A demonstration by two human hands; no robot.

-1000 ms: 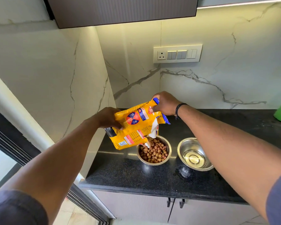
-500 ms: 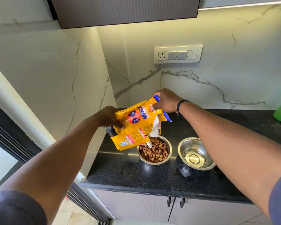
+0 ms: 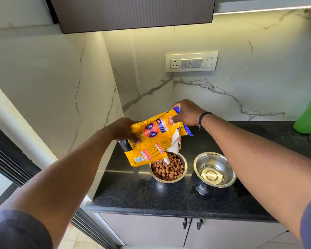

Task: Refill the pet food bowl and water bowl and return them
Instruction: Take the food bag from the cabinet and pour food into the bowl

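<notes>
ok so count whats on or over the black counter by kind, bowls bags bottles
steel bowls: 2, the bowl with kibble and the bowl with water
yellow food bags: 1, the bag held tilted over the kibble bowl by the left hand and right hand
green bottles: 1, the bottle at the right edge, partly cut off
total: 4

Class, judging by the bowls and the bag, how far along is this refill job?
Done: water bowl holds water. In hand: both hands, left hand and right hand, tilt the yellow food bag over the kibble-filled food bowl. Left: returning both bowls from the counter.
</notes>
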